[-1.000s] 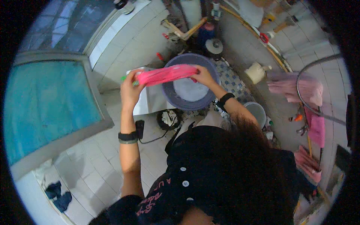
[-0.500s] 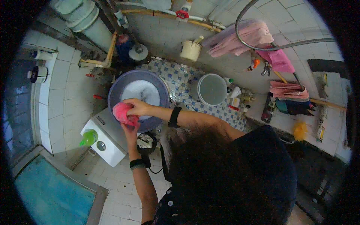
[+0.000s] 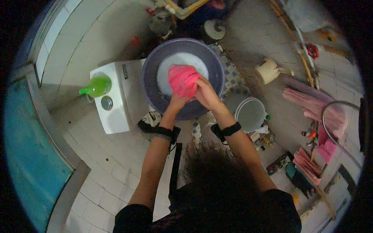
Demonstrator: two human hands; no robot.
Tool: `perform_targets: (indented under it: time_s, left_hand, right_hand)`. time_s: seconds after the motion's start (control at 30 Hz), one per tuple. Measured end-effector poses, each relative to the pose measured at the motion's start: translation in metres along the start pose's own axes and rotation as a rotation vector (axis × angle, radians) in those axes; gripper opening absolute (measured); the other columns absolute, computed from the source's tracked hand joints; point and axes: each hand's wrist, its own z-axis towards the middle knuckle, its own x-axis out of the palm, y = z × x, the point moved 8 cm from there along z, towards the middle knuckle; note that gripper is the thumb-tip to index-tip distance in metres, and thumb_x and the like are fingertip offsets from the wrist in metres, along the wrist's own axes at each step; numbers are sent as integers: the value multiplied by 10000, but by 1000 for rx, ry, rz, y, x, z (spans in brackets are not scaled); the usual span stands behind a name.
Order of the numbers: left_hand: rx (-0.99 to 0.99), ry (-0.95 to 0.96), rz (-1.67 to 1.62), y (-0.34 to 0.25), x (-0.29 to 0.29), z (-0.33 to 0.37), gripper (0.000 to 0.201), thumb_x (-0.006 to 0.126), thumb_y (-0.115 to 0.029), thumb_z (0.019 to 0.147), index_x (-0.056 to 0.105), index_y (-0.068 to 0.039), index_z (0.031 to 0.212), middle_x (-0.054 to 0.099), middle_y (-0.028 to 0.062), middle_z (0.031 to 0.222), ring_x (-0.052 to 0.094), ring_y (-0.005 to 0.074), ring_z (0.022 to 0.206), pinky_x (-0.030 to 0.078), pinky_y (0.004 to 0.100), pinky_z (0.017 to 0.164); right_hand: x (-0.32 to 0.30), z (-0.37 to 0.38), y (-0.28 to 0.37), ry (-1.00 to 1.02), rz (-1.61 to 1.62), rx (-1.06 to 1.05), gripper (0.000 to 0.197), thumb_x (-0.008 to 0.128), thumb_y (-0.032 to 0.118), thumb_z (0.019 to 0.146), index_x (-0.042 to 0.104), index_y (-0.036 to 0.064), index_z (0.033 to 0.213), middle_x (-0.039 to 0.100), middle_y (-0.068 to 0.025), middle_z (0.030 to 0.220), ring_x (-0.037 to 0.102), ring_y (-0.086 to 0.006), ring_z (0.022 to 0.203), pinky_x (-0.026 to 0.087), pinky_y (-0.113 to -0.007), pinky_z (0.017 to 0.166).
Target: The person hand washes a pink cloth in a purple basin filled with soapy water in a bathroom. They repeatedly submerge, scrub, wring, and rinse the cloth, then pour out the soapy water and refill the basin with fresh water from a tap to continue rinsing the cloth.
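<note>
Pink cloth [image 3: 182,79] is held bunched in both hands, directly above the purple tub [image 3: 147,85] as seen from the head. White suds [image 3: 164,72] are seen inside the tub; whether the cloth is touching them can't be told from this angle.

Left hand [image 3: 179,102]: placed at the lower edge of the cloth, gripping it; fingers mostly hidden by the cloth, so finger spread can't be told. Right hand [image 3: 206,94]: closed on the cloth's right side, fingers curled against it. Dark bands are worn on both wrists.

Left of the tub, a white tank [image 3: 117,114] is seen, with a green bottle [image 3: 101,86] laid on its top beside a round silver button [image 3: 107,103]. Right of the tub, a pale bucket [image 3: 250,114] is stood on the floor, small bottles grouped just beside it. A cream dipper [image 3: 267,71] is placed by the right wall, near a red valve handle [image 3: 312,51]. Pink towels [image 3: 312,103] are hung further along, partly crossed by a grey hose [image 3: 324,121].
</note>
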Motion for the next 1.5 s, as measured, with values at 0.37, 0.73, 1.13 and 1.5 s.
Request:
perform_targets:
  time_s: [0.37, 0.73, 1.13, 1.5]
  left_hand:
    - [66, 120, -1136, 11, -6, 13, 579, 638, -239, 954, 394, -100, 1460, 497, 114, 1446, 493, 308, 1328, 445, 489, 1078]
    - [-241, 13, -998, 35, -2, 10, 535, 642, -288, 980, 436, -107, 1440, 536, 124, 1406, 533, 280, 1296, 487, 503, 1040]
    - [-404, 605, -1917, 12, 41, 26, 537, 703, -354, 924, 519, -76, 1345, 602, 141, 1271, 635, 264, 1042, 591, 350, 861]
    - [-407, 169, -1328, 25, 13, 4, 592, 696, -275, 947, 417, -69, 1427, 506, 189, 1393, 538, 313, 1252, 513, 401, 1032]
  right_hand:
    - [-41, 22, 1, -65, -842, -399, 551, 622, -56, 864, 526, 69, 1392, 530, -101, 1426, 472, -229, 1333, 422, -360, 1052]
    - [-46, 7, -12, 322, -1452, -281, 369, 655, 19, 862, 622, 38, 1229, 539, -159, 1421, 478, -334, 1350, 378, -422, 1141]
    - [-84, 78, -75, 210, 471, 385, 527, 533, 527, 992, 539, 153, 1361, 506, -108, 1443, 467, -262, 1344, 354, -513, 1134]
    - [-128, 104, -99, -56, -186, 658, 498, 675, 311, 939, 542, 61, 1348, 649, -108, 1237, 650, -264, 1089, 542, -418, 950]
